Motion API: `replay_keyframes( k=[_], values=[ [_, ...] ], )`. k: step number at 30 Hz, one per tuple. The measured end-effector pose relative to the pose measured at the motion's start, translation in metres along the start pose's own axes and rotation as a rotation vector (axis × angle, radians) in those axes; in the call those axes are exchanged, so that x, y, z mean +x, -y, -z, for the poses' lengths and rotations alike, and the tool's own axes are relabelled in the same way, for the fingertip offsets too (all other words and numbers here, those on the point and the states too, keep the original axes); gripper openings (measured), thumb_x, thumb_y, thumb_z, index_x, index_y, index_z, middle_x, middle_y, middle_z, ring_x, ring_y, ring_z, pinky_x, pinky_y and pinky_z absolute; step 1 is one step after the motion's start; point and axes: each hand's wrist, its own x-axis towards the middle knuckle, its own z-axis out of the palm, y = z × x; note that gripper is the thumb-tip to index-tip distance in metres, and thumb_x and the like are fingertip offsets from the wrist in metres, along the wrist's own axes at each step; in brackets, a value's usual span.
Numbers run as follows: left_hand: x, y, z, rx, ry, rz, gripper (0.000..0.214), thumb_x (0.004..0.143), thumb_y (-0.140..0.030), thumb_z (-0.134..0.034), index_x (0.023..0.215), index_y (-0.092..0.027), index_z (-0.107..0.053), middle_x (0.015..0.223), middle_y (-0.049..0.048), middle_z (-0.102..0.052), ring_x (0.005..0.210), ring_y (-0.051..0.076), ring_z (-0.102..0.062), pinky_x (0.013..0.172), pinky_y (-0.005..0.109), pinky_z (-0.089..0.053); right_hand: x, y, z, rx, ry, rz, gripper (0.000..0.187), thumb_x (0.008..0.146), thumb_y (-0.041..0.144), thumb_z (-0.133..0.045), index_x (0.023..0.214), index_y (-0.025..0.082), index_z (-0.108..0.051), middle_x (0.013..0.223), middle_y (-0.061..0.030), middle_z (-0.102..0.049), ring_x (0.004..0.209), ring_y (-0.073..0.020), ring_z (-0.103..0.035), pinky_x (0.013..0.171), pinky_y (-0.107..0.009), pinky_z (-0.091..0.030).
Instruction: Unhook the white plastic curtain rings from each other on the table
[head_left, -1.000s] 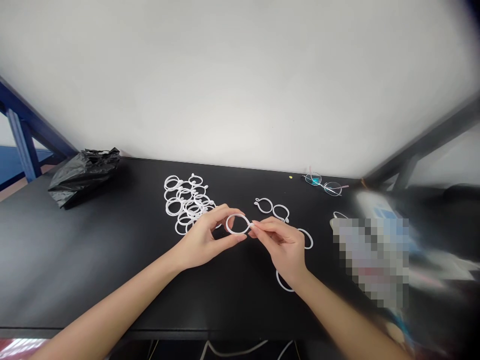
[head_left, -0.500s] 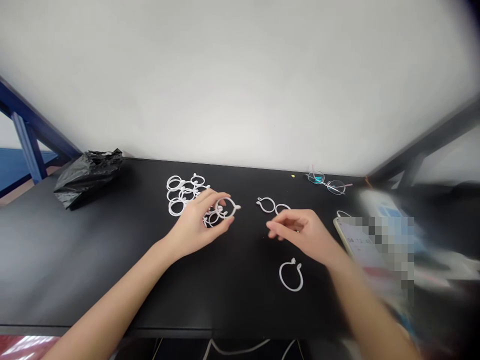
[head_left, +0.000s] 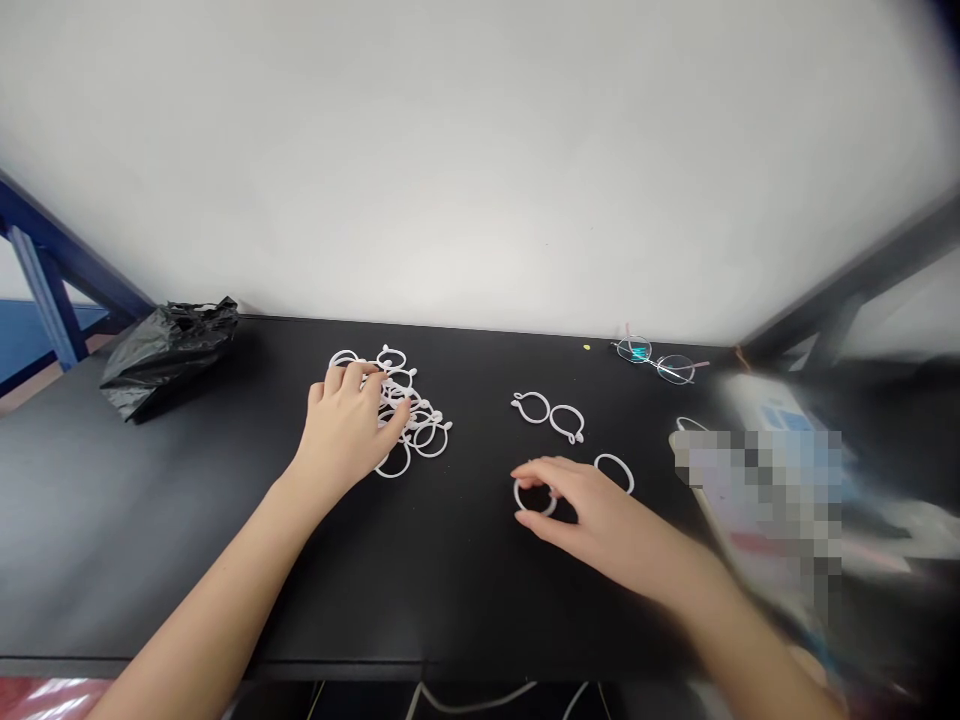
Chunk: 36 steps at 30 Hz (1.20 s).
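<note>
On the black table (head_left: 187, 540), the left hand (head_left: 346, 430) rests open-fingered on the pile of white rings (head_left: 405, 410), grasping none. The right hand (head_left: 600, 515) pinches a single ring (head_left: 534, 497) lying flat; lifting it cleanly seems the step underway.

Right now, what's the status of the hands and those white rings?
Left hand on ring pile. Right hand fingering single ring. Three loose rings beside; nothing blocking.
</note>
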Motion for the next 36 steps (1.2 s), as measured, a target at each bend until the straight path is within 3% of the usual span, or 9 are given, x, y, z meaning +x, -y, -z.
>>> replay_keyframes(
  k=[5, 9, 12, 15, 21, 24, 26, 28, 36],
  values=[
    [-0.001, 0.001, 0.000, 0.038, 0.052, 0.002, 0.039, 0.090, -0.037, -0.046, 0.107, -0.009, -0.068, 0.120, 0.0197, -0.061, 0.105, 0.039, -0.054, 0.078, 0.050, -0.047, 0.021, -0.005, -0.009, -0.016, -0.217, 0.180, 0.018, 0.091, 0.023, -0.058, 0.106, 0.026, -0.067, 0.112, -0.0053, -0.068, 0.103, -0.0232, -0.065, 0.092, -0.039, -0.052],
    [-0.002, 0.001, 0.000, 0.031, 0.047, -0.002, 0.037, 0.090, -0.036, -0.046, 0.107, -0.012, -0.068, 0.122, 0.0198, -0.060, 0.108, 0.040, -0.052, 0.080, 0.051, -0.046, 0.020, -0.019, 0.008, -0.095, -0.450, 0.010, 0.020, 0.092, 0.034, -0.056, 0.078, 0.021, -0.065, 0.067, -0.0011, -0.062, 0.057, -0.0146, -0.055, 0.054, -0.027, -0.045],
    [-0.001, 0.000, 0.003, -0.004, 0.020, 0.000, 0.035, 0.092, -0.035, -0.045, 0.109, -0.013, -0.066, 0.123, 0.0188, -0.060, 0.110, 0.039, -0.051, 0.083, 0.051, -0.044, 0.014, -0.031, 0.019, -0.148, -0.304, -0.225, 0.046, 0.093, 0.043, -0.052, 0.055, 0.020, -0.044, 0.046, 0.0053, -0.037, 0.042, -0.0085, -0.031, 0.041, -0.024, -0.024],
    [0.000, -0.005, 0.007, -0.105, -0.033, -0.020, 0.033, 0.094, -0.032, -0.043, 0.115, -0.015, -0.063, 0.126, 0.0171, -0.058, 0.112, 0.037, -0.050, 0.088, 0.052, -0.042, 0.012, -0.039, 0.016, -0.140, -0.216, -0.265, 0.050, 0.093, 0.045, -0.052, 0.053, 0.020, -0.036, 0.046, 0.0061, -0.032, 0.042, -0.0085, -0.028, 0.041, -0.024, -0.020],
    [-0.005, -0.031, 0.010, -0.427, -0.144, -0.225, 0.018, 0.094, -0.019, -0.047, 0.104, -0.021, -0.062, 0.116, 0.0094, -0.062, 0.106, 0.026, -0.055, 0.098, 0.048, -0.037, 0.019, -0.026, -0.009, 0.037, -0.319, -0.068, 0.030, 0.095, 0.037, -0.053, 0.070, 0.021, -0.055, 0.066, 0.0007, -0.061, 0.063, -0.0150, -0.059, 0.062, -0.027, -0.046],
    [-0.011, -0.043, 0.005, -0.530, -0.121, -0.334, 0.017, 0.092, -0.015, -0.048, 0.099, -0.021, -0.061, 0.108, 0.0072, -0.065, 0.099, 0.022, -0.058, 0.102, 0.047, -0.036, 0.023, -0.022, -0.018, 0.015, -0.440, 0.065, 0.019, 0.093, 0.027, -0.056, 0.075, 0.021, -0.060, 0.073, -0.0017, -0.066, 0.069, -0.0176, -0.063, 0.068, -0.031, -0.051],
    [-0.014, -0.049, 0.001, -0.578, -0.075, -0.381, 0.018, 0.092, -0.012, -0.047, 0.099, -0.022, -0.061, 0.104, 0.0057, -0.066, 0.096, 0.019, -0.059, 0.104, 0.047, -0.035, 0.025, -0.023, -0.023, -0.043, -0.429, 0.190, 0.006, 0.091, 0.022, -0.059, 0.089, 0.022, -0.064, 0.095, -0.0056, -0.070, 0.090, -0.0226, -0.065, 0.082, -0.038, -0.053],
    [-0.016, -0.052, -0.002, -0.608, -0.053, -0.411, 0.019, 0.092, -0.011, -0.046, 0.099, -0.021, -0.060, 0.102, 0.0051, -0.066, 0.094, 0.018, -0.058, 0.104, 0.046, -0.035, 0.027, -0.025, -0.027, -0.093, -0.358, 0.244, 0.017, 0.089, 0.018, -0.061, 0.105, 0.024, -0.065, 0.113, -0.0064, -0.069, 0.109, -0.0265, -0.061, 0.095, -0.045, -0.050],
    [-0.019, -0.056, -0.001, -0.662, -0.074, -0.483, 0.016, 0.092, -0.009, -0.049, 0.099, -0.019, -0.059, 0.097, 0.0048, -0.065, 0.088, 0.017, -0.056, 0.098, 0.043, -0.040, 0.029, -0.020, -0.044, -0.074, -0.263, 0.289, 0.022, 0.086, 0.007, -0.063, 0.103, 0.021, -0.064, 0.094, -0.0042, -0.071, 0.103, -0.0246, -0.059, 0.088, -0.043, -0.053]
  ],
)
